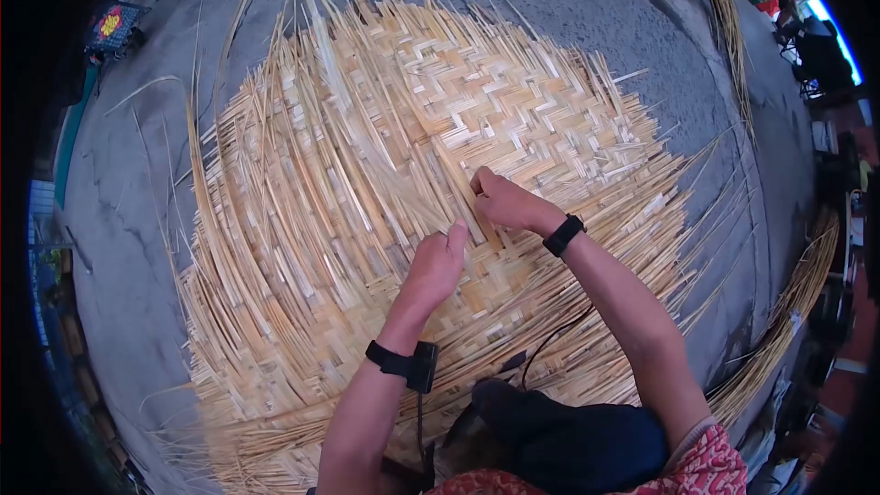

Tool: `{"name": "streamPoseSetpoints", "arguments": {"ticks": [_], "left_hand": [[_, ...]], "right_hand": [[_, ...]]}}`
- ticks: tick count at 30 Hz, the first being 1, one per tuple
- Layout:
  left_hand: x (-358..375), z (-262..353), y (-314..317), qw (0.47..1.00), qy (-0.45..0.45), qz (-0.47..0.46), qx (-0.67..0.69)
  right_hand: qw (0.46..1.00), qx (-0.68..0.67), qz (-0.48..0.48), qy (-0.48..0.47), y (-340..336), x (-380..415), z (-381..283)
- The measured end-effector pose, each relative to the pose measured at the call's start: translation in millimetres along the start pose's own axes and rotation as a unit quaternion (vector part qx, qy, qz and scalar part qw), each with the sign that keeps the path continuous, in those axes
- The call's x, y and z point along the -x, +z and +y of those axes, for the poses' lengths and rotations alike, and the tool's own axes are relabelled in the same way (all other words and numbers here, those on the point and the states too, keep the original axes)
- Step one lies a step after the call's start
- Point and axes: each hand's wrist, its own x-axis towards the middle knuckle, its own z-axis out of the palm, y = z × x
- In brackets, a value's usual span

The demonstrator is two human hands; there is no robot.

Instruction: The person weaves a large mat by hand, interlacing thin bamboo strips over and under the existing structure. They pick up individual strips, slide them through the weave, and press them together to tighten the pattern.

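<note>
A large mat of pale split strips (500, 105) lies on the ground, woven in a zigzag at the upper right, with long loose strips (302, 174) over its left part. Near the mat's middle, my left hand (438, 263) rests over the strips, thumb pointing up; its fingers are mostly hidden beneath the hand. Just to the upper right, my right hand (502, 202) has its fingers curled together at a strip edge. The two hands are close but apart. Whether the left fingers grip a strip is hidden.
Bundles of long strips (807, 284) lie at the right edge, with another bundle (729, 37) higher up. Grey cracked ground (119, 229) surrounds the mat. My dark-clad legs (568, 426) are at the bottom. A cable runs from the left wrist device (420, 367).
</note>
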Motion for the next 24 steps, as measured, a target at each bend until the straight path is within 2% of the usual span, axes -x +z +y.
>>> {"name": "streamPoseSetpoints", "arguments": {"ticks": [2, 3, 5, 6, 8, 10, 12, 14, 15, 17, 18, 19, 20, 21, 23, 24], "left_hand": [[-1, -1, 5, 1.0, 0.001, 0.023, -0.015], [-3, -7, 10, 0.999, 0.015, 0.05, -0.001], [-11, -19, 17, 0.997, 0.029, 0.077, 0.013], [-16, -26, 20, 0.996, 0.03, 0.084, 0.028], [-30, -41, 21, 0.994, 0.032, 0.092, 0.041], [-40, -47, 11, 0.978, -0.044, -0.003, 0.203], [-44, -47, 7, 0.976, -0.049, -0.011, 0.212], [-43, -40, 5, 0.973, -0.052, -0.021, 0.225], [-43, -37, 5, 0.976, -0.059, -0.003, 0.21], [-45, -40, 13, 0.972, -0.06, 0.035, 0.227], [-48, -42, 20, 0.964, -0.042, 0.044, 0.258], [-46, -41, 20, 0.961, -0.029, 0.029, 0.272], [-47, -42, 22, 0.96, -0.017, 0.034, 0.279], [-46, -38, 23, 0.955, -0.019, 0.016, 0.296], [-48, -40, 28, 0.958, -0.003, 0.01, 0.285], [-59, -56, 30, 0.953, -0.002, -0.02, 0.303]], "right_hand": [[0.982, -0.185, -0.015, 0.017, -4, -1, 4], [0.983, -0.183, -0.016, 0.017, -7, -2, 5], [0.973, -0.199, -0.115, 0.021, -12, -2, 6], [0.973, -0.198, -0.115, 0.021, -9, -3, 7], [0.994, -0.054, -0.09, -0.01, -4, -6, 10], [0.995, -0.043, -0.089, -0.011, -7, -5, 6], [0.995, -0.033, -0.088, -0.013, -2, -7, 7], [0.994, -0.024, -0.021, -0.105, 9, -9, 23], [0.994, -0.023, -0.019, -0.105, 7, -5, 20], [0.965, -0.227, -0.119, -0.06, -3, 13, 6], [0.962, -0.243, -0.127, -0.014, -10, 23, -6], [0.949, -0.285, -0.125, -0.045, -3, 24, 3], [0.961, -0.24, -0.136, -0.008, -13, 33, -5], [0.973, -0.194, -0.103, -0.064, -16, 40, -6], [0.958, -0.225, -0.069, -0.164, -3, 38, 4], [0.959, -0.197, -0.066, -0.194, -5, 38, 3]]}}
